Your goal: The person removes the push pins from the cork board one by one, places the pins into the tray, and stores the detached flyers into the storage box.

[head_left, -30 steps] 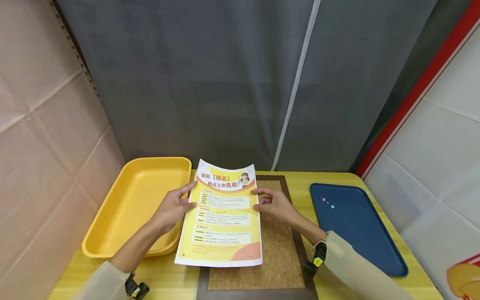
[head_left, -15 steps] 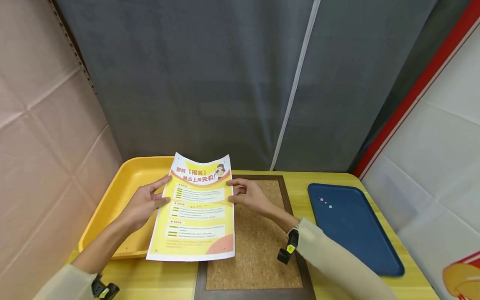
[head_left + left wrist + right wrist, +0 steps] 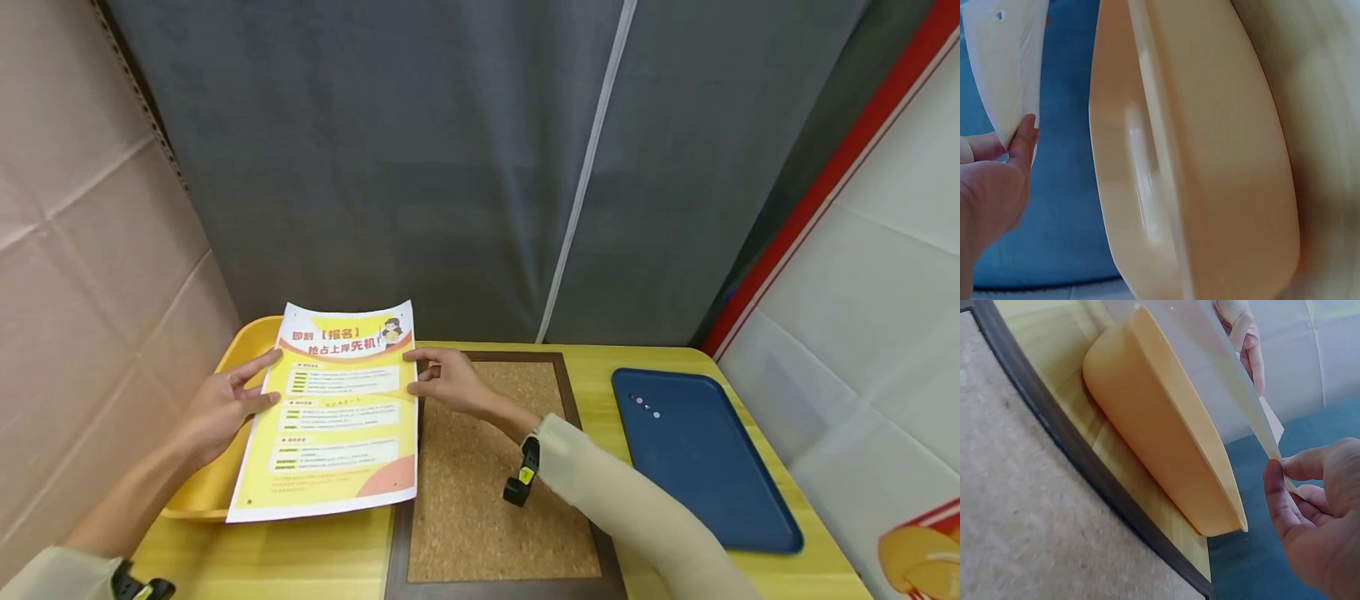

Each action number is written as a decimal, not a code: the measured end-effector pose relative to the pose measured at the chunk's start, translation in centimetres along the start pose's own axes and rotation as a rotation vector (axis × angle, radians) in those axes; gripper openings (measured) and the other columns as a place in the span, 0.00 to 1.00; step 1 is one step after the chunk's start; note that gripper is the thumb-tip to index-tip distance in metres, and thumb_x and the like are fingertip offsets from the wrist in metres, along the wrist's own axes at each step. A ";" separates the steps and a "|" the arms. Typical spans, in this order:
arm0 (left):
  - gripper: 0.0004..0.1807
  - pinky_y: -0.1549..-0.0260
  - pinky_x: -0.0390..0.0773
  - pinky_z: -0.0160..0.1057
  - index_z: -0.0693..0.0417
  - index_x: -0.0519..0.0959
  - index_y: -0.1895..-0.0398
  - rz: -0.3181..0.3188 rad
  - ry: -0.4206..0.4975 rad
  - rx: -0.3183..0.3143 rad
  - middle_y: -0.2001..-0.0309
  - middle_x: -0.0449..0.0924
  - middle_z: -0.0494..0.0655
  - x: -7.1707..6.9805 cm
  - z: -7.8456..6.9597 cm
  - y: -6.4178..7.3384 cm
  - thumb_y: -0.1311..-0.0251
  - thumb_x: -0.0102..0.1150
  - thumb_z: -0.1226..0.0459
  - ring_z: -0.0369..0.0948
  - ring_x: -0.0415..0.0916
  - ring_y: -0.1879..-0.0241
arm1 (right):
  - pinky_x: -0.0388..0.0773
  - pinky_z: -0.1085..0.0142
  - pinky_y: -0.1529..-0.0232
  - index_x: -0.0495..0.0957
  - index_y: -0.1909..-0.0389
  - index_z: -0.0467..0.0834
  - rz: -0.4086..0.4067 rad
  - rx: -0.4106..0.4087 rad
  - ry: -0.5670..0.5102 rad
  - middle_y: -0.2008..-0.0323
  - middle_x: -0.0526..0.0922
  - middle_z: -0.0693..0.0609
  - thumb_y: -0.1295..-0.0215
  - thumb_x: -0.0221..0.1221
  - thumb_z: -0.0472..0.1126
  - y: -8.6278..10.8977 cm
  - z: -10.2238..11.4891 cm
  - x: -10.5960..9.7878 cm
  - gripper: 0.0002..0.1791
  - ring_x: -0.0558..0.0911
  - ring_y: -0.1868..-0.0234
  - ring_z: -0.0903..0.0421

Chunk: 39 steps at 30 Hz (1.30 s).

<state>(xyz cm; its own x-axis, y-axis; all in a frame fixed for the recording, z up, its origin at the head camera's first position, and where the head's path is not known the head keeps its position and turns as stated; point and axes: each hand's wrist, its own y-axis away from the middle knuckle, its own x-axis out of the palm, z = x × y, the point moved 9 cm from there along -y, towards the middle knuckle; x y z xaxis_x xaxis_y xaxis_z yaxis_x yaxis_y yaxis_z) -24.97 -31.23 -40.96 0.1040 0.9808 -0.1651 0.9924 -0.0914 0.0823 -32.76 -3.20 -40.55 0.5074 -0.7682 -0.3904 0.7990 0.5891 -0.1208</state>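
A yellow and white printed poster sheet (image 3: 337, 417) is held up above the yellow tray (image 3: 197, 498), its printed face toward the head camera. My left hand (image 3: 221, 408) pinches its left edge between thumb and fingers. On the opposite edge, my right hand (image 3: 453, 382) pinches the paper in the same manner, with the other fingers curled behind. In the left wrist view the sheet (image 3: 1007, 62) bends slightly above the fingers, and a small hole shows near its corner. Most of the tray is hidden behind the paper in the head view.
A cork board (image 3: 502, 533) with a dark brown frame lies in the middle of the wooden table (image 3: 315, 558). On the right, a blue tray (image 3: 708, 467) carries several small pins (image 3: 647, 407) near its far left corner. A grey curtain (image 3: 390, 167) hangs behind the table.
Both hands have carried the poster sheet leftward, from over the cork board's left part to over the yellow tray. More of the cork board is now uncovered. Both grips look the same.
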 end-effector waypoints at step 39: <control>0.38 0.64 0.84 0.29 0.65 0.53 0.17 -0.133 -0.478 -0.017 0.28 0.58 0.84 -8.5 2.6 -1.7 0.24 0.58 0.67 0.20 0.75 0.58 | 0.79 0.78 0.68 0.81 0.34 0.38 -0.088 0.029 0.242 0.48 0.87 0.47 0.33 0.73 0.37 -6.6 0.5 8.4 0.27 0.82 0.68 0.69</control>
<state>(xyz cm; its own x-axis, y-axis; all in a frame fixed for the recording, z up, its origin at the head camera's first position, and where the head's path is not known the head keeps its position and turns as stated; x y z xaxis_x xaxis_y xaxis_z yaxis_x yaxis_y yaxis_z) -27.39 -39.86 -42.22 -0.0006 0.7947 -0.6070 0.9983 0.0357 0.0459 -33.66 -13.66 -42.59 0.3460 -0.7318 -0.5872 0.8475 0.5123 -0.1391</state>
